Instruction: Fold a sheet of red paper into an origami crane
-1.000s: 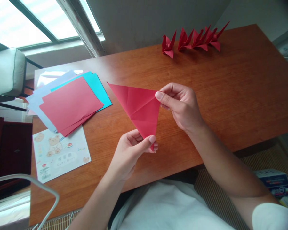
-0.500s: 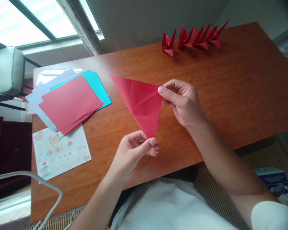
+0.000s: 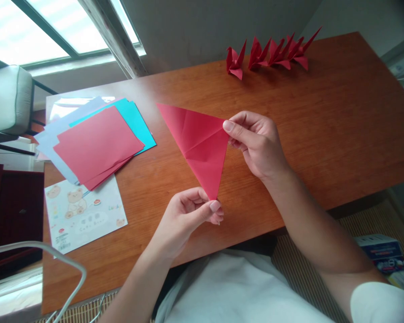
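Observation:
A red origami paper, folded into a triangle with crease lines across it, is held up above the wooden table. My right hand pinches its right corner between thumb and fingers. At the lower corner, my left hand has its thumb and fingers closed around the tip; the fingertips behind are partly hidden. The third corner points freely to the upper left.
Several red paper cranes stand in a row along the table's far edge. To the left lie red sheets, blue sheets and a bear-printed sheet. A white cable curves at lower left.
My left hand has slid slightly down toward the very tip of the lower corner, showing more of it. My right hand and the triangle have barely shifted.

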{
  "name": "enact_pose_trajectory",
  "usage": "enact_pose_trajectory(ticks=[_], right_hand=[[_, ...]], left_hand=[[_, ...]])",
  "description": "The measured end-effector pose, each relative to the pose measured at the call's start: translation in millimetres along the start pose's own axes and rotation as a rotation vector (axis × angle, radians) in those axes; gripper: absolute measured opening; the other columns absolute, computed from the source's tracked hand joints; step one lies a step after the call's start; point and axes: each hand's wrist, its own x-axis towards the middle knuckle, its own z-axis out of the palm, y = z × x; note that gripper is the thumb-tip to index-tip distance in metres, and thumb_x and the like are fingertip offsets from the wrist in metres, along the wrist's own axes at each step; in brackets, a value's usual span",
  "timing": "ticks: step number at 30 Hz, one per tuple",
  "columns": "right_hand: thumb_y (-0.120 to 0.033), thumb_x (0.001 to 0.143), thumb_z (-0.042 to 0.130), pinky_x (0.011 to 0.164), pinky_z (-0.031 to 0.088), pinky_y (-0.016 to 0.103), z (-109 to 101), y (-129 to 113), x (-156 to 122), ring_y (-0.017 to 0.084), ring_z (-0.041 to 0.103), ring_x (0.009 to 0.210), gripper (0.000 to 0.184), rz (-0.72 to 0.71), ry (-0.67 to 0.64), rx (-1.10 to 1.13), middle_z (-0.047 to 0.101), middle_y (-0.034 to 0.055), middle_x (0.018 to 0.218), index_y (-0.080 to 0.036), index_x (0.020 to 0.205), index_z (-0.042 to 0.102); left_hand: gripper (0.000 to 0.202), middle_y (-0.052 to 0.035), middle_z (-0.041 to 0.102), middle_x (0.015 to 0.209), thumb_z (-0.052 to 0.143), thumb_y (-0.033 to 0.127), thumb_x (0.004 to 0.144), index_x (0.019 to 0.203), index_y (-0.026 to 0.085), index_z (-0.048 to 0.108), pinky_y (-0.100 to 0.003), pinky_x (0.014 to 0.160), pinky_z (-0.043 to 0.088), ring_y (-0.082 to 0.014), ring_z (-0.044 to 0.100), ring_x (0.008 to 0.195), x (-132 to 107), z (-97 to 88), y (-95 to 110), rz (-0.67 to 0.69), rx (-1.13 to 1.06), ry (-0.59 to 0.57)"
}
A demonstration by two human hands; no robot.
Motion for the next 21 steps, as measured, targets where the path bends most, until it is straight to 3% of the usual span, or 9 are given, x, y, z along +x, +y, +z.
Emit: enact_pose_trajectory(ticks=[13, 21], right_hand=[[-0.036, 0.083, 0.076, 0.054, 0.041, 0.024, -0.4, 0.6, 0.6, 0.009, 0.050, 0.059, 0.025, 0.004, -0.023, 0.011, 0.058, -0.0033, 0.065, -0.021, 0.070, 0.062], [-0.034, 0.083, 0.076, 0.054, 0.042, 0.024, -0.7, -0.6, 1.0, 0.009, 0.049, 0.058, 0.025, 0.017, -0.029, -0.002, 0.058, -0.0030, 0.065, -0.020, 0.069, 0.062]], left_hand=[[0.018, -0.0026, 0.069, 0.072, 0.074, 0.029, 0.087, 0.080, 0.013, 0.071, -0.019, 0.063, 0.054, -0.0094, 0.064, 0.064, 0.3, 1.3, 1.8, -0.086, -0.109, -0.032], [0.023, -0.0039, 0.071, 0.074, 0.068, 0.035, 0.092, 0.081, 0.014, 0.072, -0.019, 0.063, 0.052, -0.0110, 0.065, 0.067, -1.4, 3.1, 4.9, -0.024, 0.032, 0.004]])
